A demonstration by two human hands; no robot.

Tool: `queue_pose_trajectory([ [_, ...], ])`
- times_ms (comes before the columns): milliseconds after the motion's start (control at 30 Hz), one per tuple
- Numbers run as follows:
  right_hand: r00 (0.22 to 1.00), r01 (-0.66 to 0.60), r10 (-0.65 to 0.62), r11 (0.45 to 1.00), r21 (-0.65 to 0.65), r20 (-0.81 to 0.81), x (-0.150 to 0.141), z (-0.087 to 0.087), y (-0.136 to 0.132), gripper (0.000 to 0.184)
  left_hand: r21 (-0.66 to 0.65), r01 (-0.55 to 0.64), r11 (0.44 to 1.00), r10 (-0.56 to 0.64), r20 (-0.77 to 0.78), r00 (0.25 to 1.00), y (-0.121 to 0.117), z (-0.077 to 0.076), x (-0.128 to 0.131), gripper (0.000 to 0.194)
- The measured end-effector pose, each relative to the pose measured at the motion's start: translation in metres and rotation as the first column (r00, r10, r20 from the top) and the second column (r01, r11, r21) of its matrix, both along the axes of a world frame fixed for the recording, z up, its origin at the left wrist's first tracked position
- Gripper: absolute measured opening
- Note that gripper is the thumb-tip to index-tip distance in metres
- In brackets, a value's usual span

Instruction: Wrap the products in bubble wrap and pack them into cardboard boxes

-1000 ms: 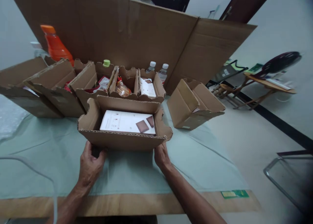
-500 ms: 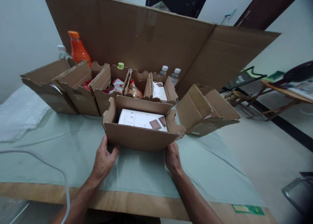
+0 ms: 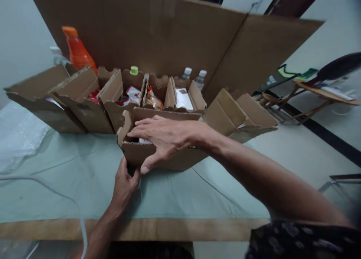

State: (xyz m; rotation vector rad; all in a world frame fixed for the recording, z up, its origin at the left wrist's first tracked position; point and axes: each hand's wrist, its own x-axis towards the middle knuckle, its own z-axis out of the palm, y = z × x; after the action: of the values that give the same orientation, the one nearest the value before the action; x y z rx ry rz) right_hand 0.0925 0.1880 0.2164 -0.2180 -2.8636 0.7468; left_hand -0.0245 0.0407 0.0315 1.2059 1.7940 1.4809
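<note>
A narrow open-topped cardboard box (image 3: pixel 172 162) stands on the cloth in front of me. My left hand (image 3: pixel 125 182) grips its lower left corner, fingers at the side and thumb at the front. Over the box's opening lies my right hand (image 3: pixel 165 134), its fingers stretched toward the left end and its thumb hanging past the front wall. Nothing shows in that hand; whether the fingertips touch anything inside is hidden. Beneath the palm, only a small bit of a white printed carton (image 3: pixel 144 141) inside the box is visible.
Behind stands a row of similar cardboard boxes (image 3: pixel 69 118) with packaged goods, and another box (image 3: pixel 225 114) at the right. An orange bottle (image 3: pixel 80 55) and clear bottles (image 3: pixel 199 80) stand behind them, before a tall cardboard panel (image 3: pixel 175 37). A white cable (image 3: pixel 56 193) crosses the left side.
My right hand has left the box's lower right corner and swung up and left over its top, covering the carton. My left hand stays at the left corner. The view has shifted slightly.
</note>
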Motion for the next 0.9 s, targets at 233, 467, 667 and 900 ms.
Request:
queue_pose_trajectory([
  [233,0.991,0.093,-0.110,0.977,0.190,0.078,-0.002,-0.011,0.001,0.035,-0.076,0.020,0.997,-0.021,-0.014,1.000,0.001,-0.008,-0.001,0.041],
  [467,0.969,0.216,-0.180,0.951,0.221,-0.171,0.057,0.015,-0.033,0.043,-0.026,-0.002,1.000,0.001,-0.039,0.999,0.000,-0.007,-0.002,0.043],
  [667,0.270,0.831,-0.763,0.493,-0.259,-0.587,0.181,-0.055,-0.086,0.022,-0.083,-0.074,0.994,0.079,0.057,0.995,-0.006,-0.008,-0.002,0.061],
  [900,0.596,0.736,-0.777,0.630,-0.249,-0.204,0.159,-0.145,-0.078,0.059,-0.143,-0.147,0.979,0.149,0.006,0.989,-0.010,-0.016,0.000,0.048],
])
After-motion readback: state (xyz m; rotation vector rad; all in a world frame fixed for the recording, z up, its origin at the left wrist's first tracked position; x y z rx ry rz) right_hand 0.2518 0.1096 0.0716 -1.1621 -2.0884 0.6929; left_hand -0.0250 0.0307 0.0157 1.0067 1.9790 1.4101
